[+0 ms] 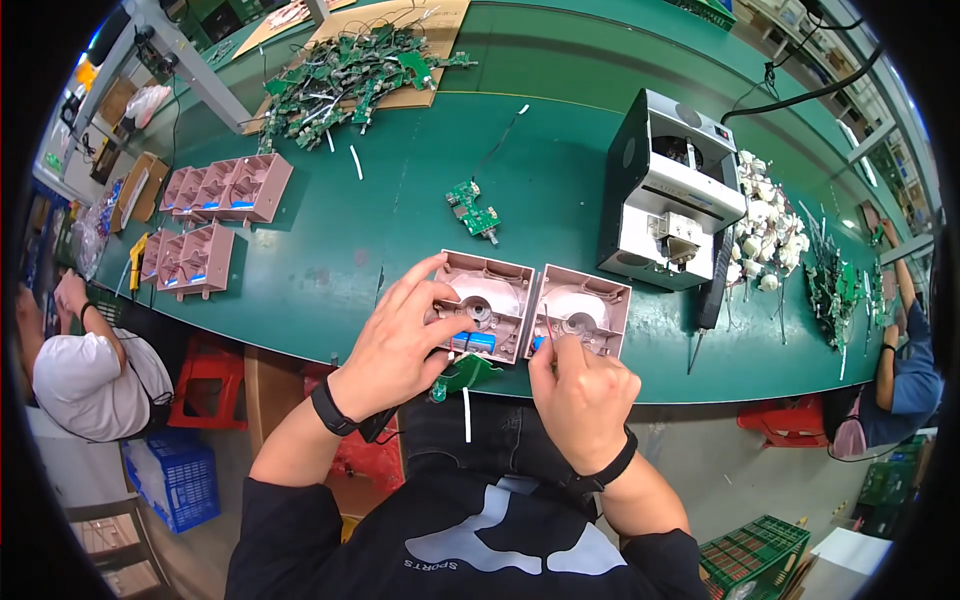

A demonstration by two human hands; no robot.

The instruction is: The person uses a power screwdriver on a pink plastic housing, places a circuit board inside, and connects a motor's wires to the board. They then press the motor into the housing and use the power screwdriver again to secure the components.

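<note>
Two pink plastic housings sit side by side at the table's near edge. My left hand (pixel 392 338) grips the left housing (pixel 508 270), fingers along its left side and one fingertip by the blue cylinder (pixel 474 342) inside. Below it a green circuit board (pixel 468 372) hangs over the edge, a white strip (pixel 467 414) beside it. My right hand (pixel 588 392) is closed in a pinch over the near part of the right housing (pixel 612 300). A thin reddish wire shows above those fingers; what they hold is hidden.
Beyond the housings lies a single circuit board (pixel 472 209) with a wire. A black-and-white machine (pixel 655 180) stands right, with white parts (pixel 768 225) behind it. More pink housings (pixel 255 185) sit left, below a heap of circuit boards (pixel 345 85). Other people work at both sides.
</note>
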